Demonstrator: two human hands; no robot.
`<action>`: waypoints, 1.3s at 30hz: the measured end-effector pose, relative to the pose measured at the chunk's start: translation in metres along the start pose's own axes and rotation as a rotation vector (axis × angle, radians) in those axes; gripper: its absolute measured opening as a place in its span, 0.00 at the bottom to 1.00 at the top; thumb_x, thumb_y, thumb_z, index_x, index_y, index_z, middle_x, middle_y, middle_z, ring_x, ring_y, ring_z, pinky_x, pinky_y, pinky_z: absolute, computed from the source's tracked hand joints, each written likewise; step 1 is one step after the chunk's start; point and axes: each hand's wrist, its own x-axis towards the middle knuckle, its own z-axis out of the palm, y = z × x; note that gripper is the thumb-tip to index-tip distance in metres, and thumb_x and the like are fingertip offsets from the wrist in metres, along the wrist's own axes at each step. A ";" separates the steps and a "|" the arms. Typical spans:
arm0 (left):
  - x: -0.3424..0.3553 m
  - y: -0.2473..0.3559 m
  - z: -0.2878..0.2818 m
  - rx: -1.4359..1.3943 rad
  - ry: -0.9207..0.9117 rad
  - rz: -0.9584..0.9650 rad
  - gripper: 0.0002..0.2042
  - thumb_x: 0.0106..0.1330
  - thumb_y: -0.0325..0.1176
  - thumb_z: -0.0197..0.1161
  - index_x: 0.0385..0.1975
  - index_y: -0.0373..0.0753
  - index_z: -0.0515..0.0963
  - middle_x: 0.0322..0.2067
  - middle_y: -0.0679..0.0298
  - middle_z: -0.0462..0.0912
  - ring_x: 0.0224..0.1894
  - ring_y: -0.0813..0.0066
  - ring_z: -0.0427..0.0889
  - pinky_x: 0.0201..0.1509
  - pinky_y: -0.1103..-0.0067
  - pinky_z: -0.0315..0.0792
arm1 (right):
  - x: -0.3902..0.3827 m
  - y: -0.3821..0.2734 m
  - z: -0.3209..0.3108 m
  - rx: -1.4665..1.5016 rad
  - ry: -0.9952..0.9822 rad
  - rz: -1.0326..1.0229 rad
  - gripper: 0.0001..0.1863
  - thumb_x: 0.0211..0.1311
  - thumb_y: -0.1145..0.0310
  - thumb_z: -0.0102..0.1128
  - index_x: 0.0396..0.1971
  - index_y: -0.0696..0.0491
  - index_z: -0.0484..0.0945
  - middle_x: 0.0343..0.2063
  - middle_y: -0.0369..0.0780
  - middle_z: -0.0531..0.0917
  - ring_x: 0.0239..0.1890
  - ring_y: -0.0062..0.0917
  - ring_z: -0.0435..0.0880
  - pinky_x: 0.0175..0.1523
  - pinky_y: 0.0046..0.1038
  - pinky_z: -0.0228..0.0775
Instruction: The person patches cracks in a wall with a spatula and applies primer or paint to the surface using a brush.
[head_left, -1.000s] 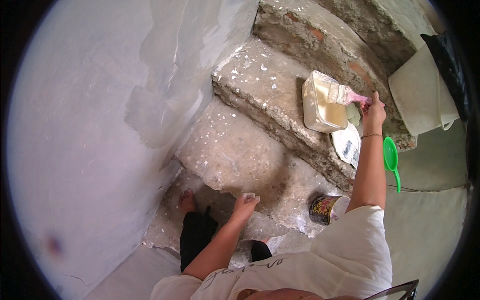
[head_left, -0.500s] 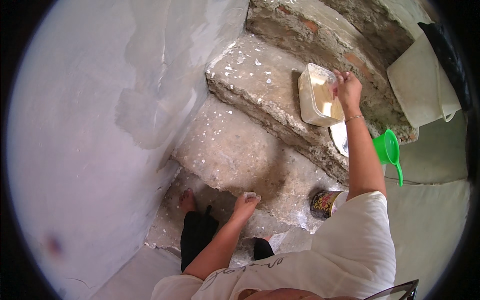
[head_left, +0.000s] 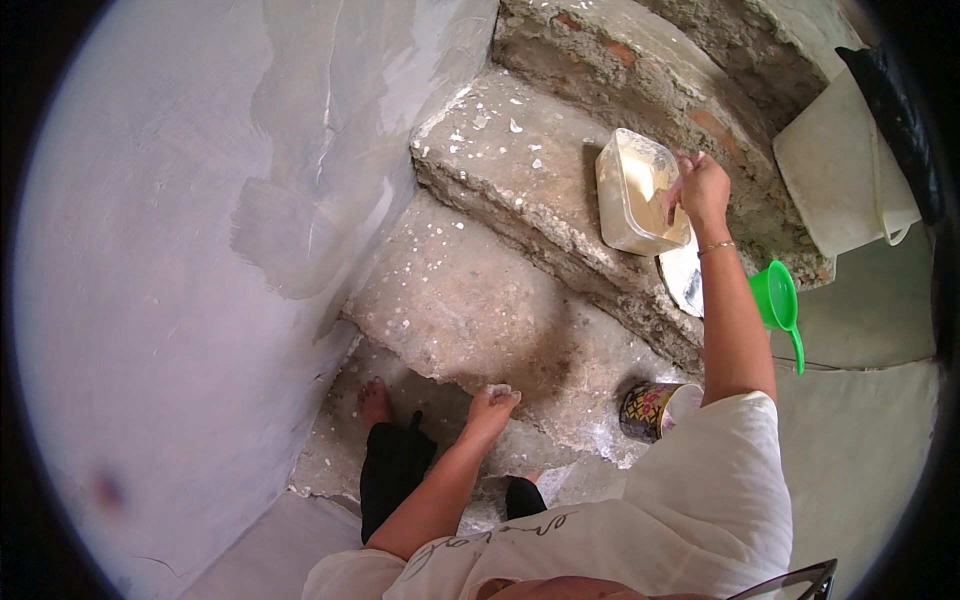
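A clear rectangular plastic tub (head_left: 612, 208) stands on the upper step, with cloudy yellowish liquid inside. At its right side is my right hand (head_left: 703, 188), fingers pointing down over the rim into the tub and nothing seen in them. My left hand (head_left: 490, 408) is low in front of my body, above the lower step, closed around a small pale thing (head_left: 507, 394) that I cannot make out. A white piece (head_left: 682, 278) with a grey patch lies beside the tub, partly behind my right forearm.
Rough concrete steps (head_left: 480, 290) carry white flakes. A green dipper (head_left: 775, 295) is right of my forearm, a patterned tin (head_left: 645, 412) on the lower step. A whitish bucket (head_left: 845, 160) with black plastic stands at the right. A grey wall (head_left: 180, 250) with darker patches rises at left.
My right hand has shifted slightly right and down at the tub, and its fingers have changed position. More of the tin shows now. The left hand stays in place.
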 end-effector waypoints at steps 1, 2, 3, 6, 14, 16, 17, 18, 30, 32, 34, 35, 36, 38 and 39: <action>0.000 0.000 -0.001 -0.002 0.003 0.005 0.22 0.62 0.40 0.64 0.52 0.33 0.73 0.45 0.58 0.79 0.44 0.70 0.77 0.44 0.75 0.72 | -0.001 0.003 -0.006 0.137 0.015 -0.001 0.14 0.62 0.61 0.60 0.29 0.59 0.78 0.20 0.48 0.81 0.24 0.38 0.80 0.33 0.34 0.72; 0.000 0.000 -0.001 0.001 0.008 0.004 0.22 0.62 0.40 0.64 0.52 0.33 0.73 0.45 0.58 0.79 0.44 0.70 0.77 0.44 0.75 0.72 | -0.003 0.005 -0.010 0.275 0.030 -0.003 0.15 0.63 0.60 0.60 0.29 0.59 0.78 0.18 0.46 0.81 0.20 0.32 0.80 0.28 0.31 0.71; 0.000 0.000 -0.001 0.005 0.012 0.004 0.22 0.62 0.40 0.64 0.51 0.33 0.73 0.44 0.58 0.79 0.43 0.70 0.77 0.44 0.75 0.72 | -0.006 0.007 -0.016 0.448 0.027 0.051 0.16 0.63 0.59 0.60 0.28 0.59 0.77 0.16 0.43 0.80 0.16 0.26 0.78 0.23 0.28 0.69; 0.001 -0.002 0.000 0.018 0.021 -0.007 0.21 0.62 0.40 0.64 0.51 0.33 0.73 0.44 0.58 0.79 0.43 0.69 0.78 0.44 0.74 0.72 | -0.016 0.006 -0.019 0.582 0.062 0.033 0.18 0.63 0.58 0.61 0.27 0.59 0.76 0.15 0.37 0.79 0.13 0.18 0.76 0.18 0.22 0.68; 0.007 -0.011 0.003 0.032 0.026 -0.009 0.20 0.62 0.39 0.64 0.50 0.34 0.73 0.44 0.59 0.79 0.43 0.70 0.77 0.43 0.75 0.72 | -0.026 0.012 -0.015 0.623 0.038 0.162 0.16 0.63 0.61 0.61 0.25 0.60 0.74 0.17 0.41 0.80 0.15 0.20 0.78 0.21 0.24 0.70; 0.007 -0.013 0.003 0.023 0.028 0.001 0.20 0.62 0.39 0.64 0.50 0.35 0.73 0.44 0.60 0.79 0.42 0.71 0.77 0.43 0.75 0.72 | -0.024 0.015 -0.018 0.831 0.135 0.166 0.15 0.64 0.61 0.61 0.27 0.59 0.74 0.18 0.40 0.81 0.15 0.19 0.78 0.19 0.22 0.71; 0.007 -0.014 0.004 0.012 0.026 -0.004 0.20 0.62 0.39 0.64 0.50 0.35 0.73 0.44 0.60 0.79 0.43 0.71 0.77 0.43 0.75 0.72 | -0.023 0.016 -0.020 0.836 0.132 0.121 0.15 0.64 0.61 0.61 0.29 0.59 0.74 0.19 0.40 0.81 0.15 0.19 0.78 0.20 0.21 0.71; 0.008 -0.014 0.004 0.003 0.024 -0.009 0.20 0.62 0.39 0.64 0.50 0.35 0.73 0.44 0.60 0.79 0.43 0.71 0.77 0.43 0.75 0.72 | -0.024 0.015 -0.017 0.753 0.115 0.089 0.15 0.64 0.62 0.61 0.29 0.59 0.74 0.19 0.40 0.81 0.15 0.19 0.79 0.20 0.21 0.71; 0.007 -0.013 0.004 -0.033 0.047 -0.031 0.19 0.62 0.38 0.64 0.50 0.36 0.73 0.42 0.62 0.79 0.40 0.73 0.77 0.42 0.77 0.72 | -0.036 0.018 -0.055 1.103 0.128 0.252 0.16 0.65 0.63 0.59 0.32 0.63 0.74 0.25 0.47 0.81 0.22 0.30 0.83 0.26 0.25 0.79; 0.008 -0.014 0.004 -0.048 0.043 -0.018 0.19 0.61 0.37 0.65 0.49 0.36 0.73 0.40 0.63 0.79 0.39 0.75 0.77 0.40 0.78 0.71 | -0.041 0.021 -0.071 1.134 0.128 0.219 0.16 0.65 0.63 0.58 0.34 0.63 0.73 0.27 0.47 0.81 0.24 0.30 0.83 0.27 0.25 0.79; 0.010 -0.014 0.005 -0.053 0.028 -0.001 0.18 0.61 0.37 0.65 0.49 0.36 0.73 0.37 0.64 0.79 0.37 0.77 0.77 0.38 0.80 0.71 | -0.048 0.025 -0.084 1.203 0.113 0.214 0.14 0.64 0.65 0.59 0.36 0.62 0.73 0.29 0.46 0.81 0.27 0.33 0.83 0.31 0.29 0.79; 0.011 -0.014 0.006 -0.064 0.032 -0.001 0.18 0.62 0.36 0.64 0.48 0.36 0.73 0.37 0.64 0.79 0.36 0.78 0.77 0.38 0.80 0.71 | -0.052 0.028 -0.089 1.252 0.099 0.191 0.13 0.64 0.66 0.59 0.36 0.62 0.73 0.29 0.46 0.81 0.27 0.33 0.83 0.32 0.29 0.79; 0.012 -0.014 0.007 -0.075 0.037 -0.002 0.18 0.62 0.36 0.64 0.48 0.36 0.73 0.36 0.65 0.79 0.35 0.78 0.77 0.37 0.81 0.71 | -0.058 0.032 -0.091 1.319 0.072 0.125 0.12 0.63 0.67 0.60 0.35 0.62 0.73 0.30 0.46 0.81 0.27 0.34 0.83 0.33 0.30 0.79; 0.012 -0.014 0.008 -0.089 0.037 -0.015 0.17 0.62 0.36 0.64 0.48 0.36 0.73 0.36 0.65 0.79 0.36 0.78 0.77 0.37 0.81 0.71 | -0.070 0.040 -0.091 1.361 0.054 0.186 0.09 0.62 0.72 0.57 0.35 0.63 0.73 0.32 0.47 0.81 0.31 0.37 0.84 0.39 0.34 0.80; 0.012 -0.014 0.009 -0.091 0.031 -0.027 0.17 0.62 0.36 0.64 0.48 0.36 0.73 0.37 0.64 0.79 0.36 0.78 0.77 0.38 0.81 0.72 | -0.077 0.044 -0.088 1.367 0.030 0.221 0.08 0.62 0.73 0.55 0.35 0.63 0.74 0.32 0.47 0.81 0.32 0.37 0.84 0.40 0.35 0.80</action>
